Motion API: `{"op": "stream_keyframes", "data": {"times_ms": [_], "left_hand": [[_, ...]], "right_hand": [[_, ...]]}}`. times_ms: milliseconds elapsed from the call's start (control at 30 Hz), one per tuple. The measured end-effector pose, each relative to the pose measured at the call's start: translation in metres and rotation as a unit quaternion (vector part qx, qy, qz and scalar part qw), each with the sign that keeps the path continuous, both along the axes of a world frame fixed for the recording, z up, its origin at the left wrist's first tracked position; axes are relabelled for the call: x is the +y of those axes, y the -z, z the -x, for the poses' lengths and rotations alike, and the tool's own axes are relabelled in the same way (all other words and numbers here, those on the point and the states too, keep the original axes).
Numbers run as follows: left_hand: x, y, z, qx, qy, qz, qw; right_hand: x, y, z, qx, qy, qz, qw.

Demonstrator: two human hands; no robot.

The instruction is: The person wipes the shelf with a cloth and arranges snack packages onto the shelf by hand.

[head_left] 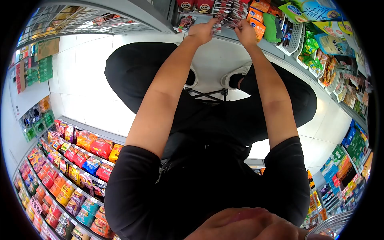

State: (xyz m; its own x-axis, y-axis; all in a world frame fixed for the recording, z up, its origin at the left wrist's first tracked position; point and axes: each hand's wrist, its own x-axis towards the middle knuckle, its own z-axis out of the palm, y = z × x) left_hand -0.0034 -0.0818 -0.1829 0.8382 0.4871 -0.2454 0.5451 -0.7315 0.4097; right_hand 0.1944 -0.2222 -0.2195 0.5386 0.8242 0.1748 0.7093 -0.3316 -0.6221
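Small red-and-silver snack packets (231,13) lie stacked in rows on the low shelf at the top. My left hand (203,32) is at the left edge of this stack, its fingers closed at the front packets. On the other side, my right hand (246,34) pinches the stack's right front edge with thumb and fingers. Orange packets (257,20) stand just right of my right hand. A loose dark-and-red packet (185,23) lies left of my left hand. Fine details of the fingertips are too small to make out.
White baskets (291,40) of wrapped snacks line the shelf to the right. A metal rack post (154,16) stands at the upper left. Tiered shelves hold snack bags (100,148) and tubs (86,216) behind on the left. My knees spread on both sides over a folding stool (206,95).
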Motion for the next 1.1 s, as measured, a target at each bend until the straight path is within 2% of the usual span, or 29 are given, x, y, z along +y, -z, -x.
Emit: {"op": "stream_keyframes", "data": {"times_ms": [167,367,467,567,667,767,967,1100], "left_hand": [[0.0,0.006,-0.002,0.005,0.0,0.003,1.0],[-0.001,0.003,-0.001,0.007,-0.003,-0.001,1.0],[-0.003,0.003,-0.002,0.002,-0.009,0.008,1.0],[-0.004,0.003,-0.002,-0.011,-0.01,0.007,1.0],[-0.005,0.003,-0.002,-0.022,-0.01,-0.002,1.0],[-0.005,0.004,0.0,-0.023,-0.008,0.002,1.0],[-0.005,0.003,-0.003,-0.015,-0.013,0.007,1.0],[-0.004,0.006,-0.004,-0.016,-0.012,0.016,1.0]], "right_hand": [[-0.005,-0.011,-0.001,-0.033,0.021,0.128,0.991],[0.004,-0.023,-0.011,-0.186,-0.071,0.137,0.97],[0.011,-0.034,-0.016,-0.233,-0.115,0.2,0.945],[0.012,-0.022,-0.021,-0.26,-0.149,0.195,0.934],[0.013,-0.025,-0.014,-0.242,-0.087,0.221,0.941],[0.009,-0.017,-0.018,-0.206,-0.048,0.157,0.965],[0.006,-0.012,-0.005,-0.146,-0.05,0.115,0.981],[0.007,-0.016,0.0,-0.158,-0.061,0.153,0.974]]}}
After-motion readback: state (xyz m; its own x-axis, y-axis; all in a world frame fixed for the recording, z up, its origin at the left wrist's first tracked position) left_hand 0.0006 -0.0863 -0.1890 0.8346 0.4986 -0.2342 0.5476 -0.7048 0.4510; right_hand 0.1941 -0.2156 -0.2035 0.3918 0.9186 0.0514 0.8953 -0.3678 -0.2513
